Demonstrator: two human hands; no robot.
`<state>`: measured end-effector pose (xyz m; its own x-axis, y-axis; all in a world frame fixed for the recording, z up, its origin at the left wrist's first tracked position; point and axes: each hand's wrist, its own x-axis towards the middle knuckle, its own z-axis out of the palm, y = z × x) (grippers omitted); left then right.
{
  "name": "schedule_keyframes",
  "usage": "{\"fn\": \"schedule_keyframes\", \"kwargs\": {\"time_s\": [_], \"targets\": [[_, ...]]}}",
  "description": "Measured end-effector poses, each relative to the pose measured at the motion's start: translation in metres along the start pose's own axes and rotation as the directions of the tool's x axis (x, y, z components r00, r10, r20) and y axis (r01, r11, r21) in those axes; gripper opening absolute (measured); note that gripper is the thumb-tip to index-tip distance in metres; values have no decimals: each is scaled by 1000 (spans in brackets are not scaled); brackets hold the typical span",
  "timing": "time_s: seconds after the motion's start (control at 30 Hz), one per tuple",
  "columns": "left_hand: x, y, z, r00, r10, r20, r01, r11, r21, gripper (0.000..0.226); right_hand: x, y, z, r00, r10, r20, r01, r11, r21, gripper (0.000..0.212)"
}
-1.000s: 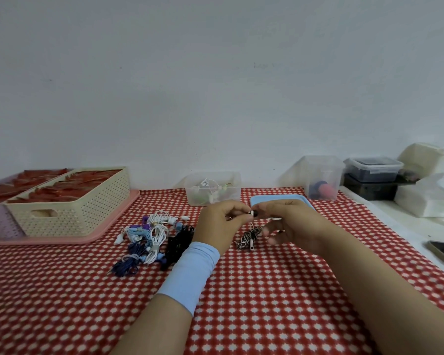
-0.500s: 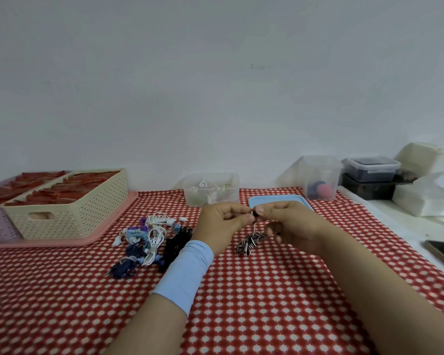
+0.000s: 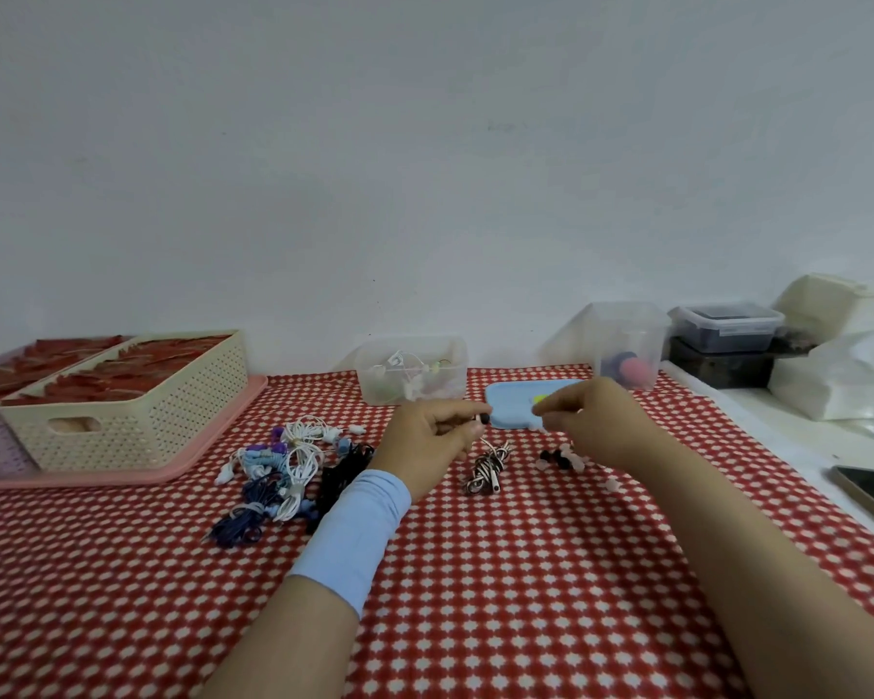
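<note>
On the red-checked counter [image 3: 526, 572] we see the striped earphone bundle [image 3: 488, 469] lying just below our left hand [image 3: 435, 436]. That hand's thumb and forefinger pinch the black earbud [image 3: 484, 419], and the cord runs down to the bundle. Our right hand [image 3: 596, 421] hovers apart to the right with its fingertips drawn together; we cannot tell whether they hold anything. Loose ear tips [image 3: 561, 459] lie beneath it. Behind sit a blue lid [image 3: 513, 406] and a clear tub [image 3: 410, 378].
</note>
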<state>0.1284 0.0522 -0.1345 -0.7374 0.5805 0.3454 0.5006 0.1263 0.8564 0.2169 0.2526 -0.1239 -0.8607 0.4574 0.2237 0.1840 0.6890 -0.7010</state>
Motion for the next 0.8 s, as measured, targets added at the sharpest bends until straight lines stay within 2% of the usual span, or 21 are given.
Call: {"fn": "schedule_keyframes", "kwargs": {"time_s": [0.1,0.27,0.43,0.6,0.8], "targets": [[0,-2,-1,999,-36,-6,37,999,23,20,2,5,3,993,20,116,9,970,-244,18],[1,-3,-3,999,-50,19,49,999,23,34,2,4,2,975,44,218,44,922,-385,14],[-1,-2,-5,998,-57,4,57,998,6,28,0,1,3,977,1,213,73,939,-337,8],[2,-4,-8,996,-75,-46,76,996,39,26,0,-2,6,991,-58,124,79,982,-173,15],[3,-5,-13,996,-59,-66,66,992,110,31,0,-3,17,987,-106,120,114,992,-57,30]]}}
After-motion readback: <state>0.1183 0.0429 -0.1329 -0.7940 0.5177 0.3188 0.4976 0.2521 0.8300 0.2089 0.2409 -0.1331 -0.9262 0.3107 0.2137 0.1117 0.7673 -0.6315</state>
